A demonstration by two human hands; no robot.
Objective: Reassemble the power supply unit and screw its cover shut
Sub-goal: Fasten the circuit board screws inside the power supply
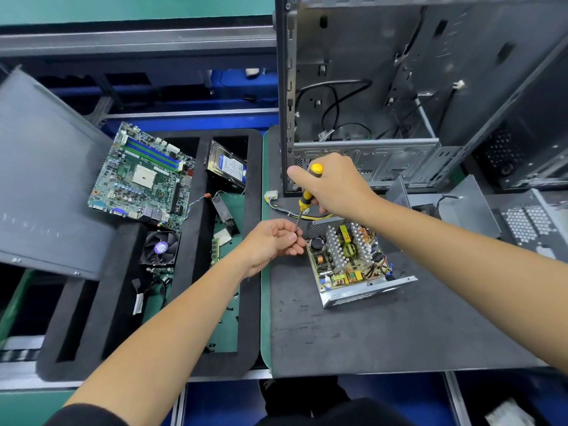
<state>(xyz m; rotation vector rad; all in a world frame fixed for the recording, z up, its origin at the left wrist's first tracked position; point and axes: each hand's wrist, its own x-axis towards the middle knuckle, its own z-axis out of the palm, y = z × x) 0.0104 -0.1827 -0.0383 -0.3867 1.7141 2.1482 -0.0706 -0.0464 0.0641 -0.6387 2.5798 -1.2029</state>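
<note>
while the right hand (333, 184) wraps round the yellow-and-black handle of a screwdriver (308, 192), the shaft slants down-left to the left hand (272, 241), whose fingertips pinch closed at the tip; whether a screw sits between them cannot be told. open power supply unit (350, 259) lies on the dark work mat (384, 327), cover off, circuit board, heatsinks and coils exposed, just right of the left hand and below the right hand. left fingers near its upper-left corner, contact unclear. its yellow-and-black cable bundle (285, 209) runs out from the top toward a white connector. empty computer case (399, 93) stands upright behind. to the left, foam tray (190, 229) with motherboard (141, 176), hard drive (227, 164), cooling fan (159, 247); small loose screws (229, 309) on the green surface in one compartment.
</note>
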